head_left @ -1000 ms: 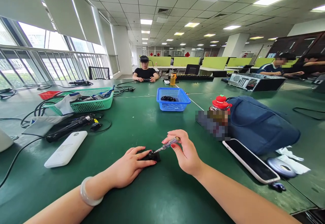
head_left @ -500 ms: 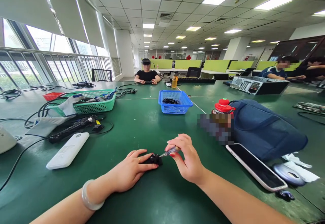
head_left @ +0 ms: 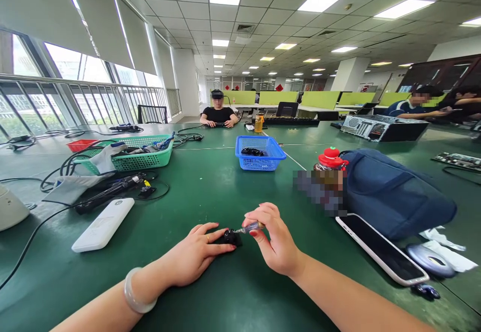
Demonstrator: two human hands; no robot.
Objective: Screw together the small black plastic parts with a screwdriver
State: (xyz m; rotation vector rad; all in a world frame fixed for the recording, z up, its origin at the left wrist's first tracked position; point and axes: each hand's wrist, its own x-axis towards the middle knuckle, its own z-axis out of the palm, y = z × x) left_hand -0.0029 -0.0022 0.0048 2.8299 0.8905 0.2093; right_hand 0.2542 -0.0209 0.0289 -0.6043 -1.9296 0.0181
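My left hand (head_left: 195, 254) rests on the green table and steadies a small black part (head_left: 232, 237) between its fingers. What the part is, I cannot make out. A screwdriver (head_left: 251, 227) with a clear, purplish handle is pinched in my right hand (head_left: 273, 239). Its shaft points left and slightly down, with the tip at the top of the black part. The tip itself is too small to see clearly.
Ahead stands a blue basket (head_left: 260, 163) holding black pieces. To the left are a green basket (head_left: 145, 160), cables and a white power bank (head_left: 103, 225). A phone (head_left: 381, 249), a navy bag (head_left: 394, 191) and a red-lidded bottle (head_left: 330, 157) lie right. A person sits opposite.
The view has shifted slightly. My hands, the screwdriver and the black part keep nearly the same positions relative to each other.
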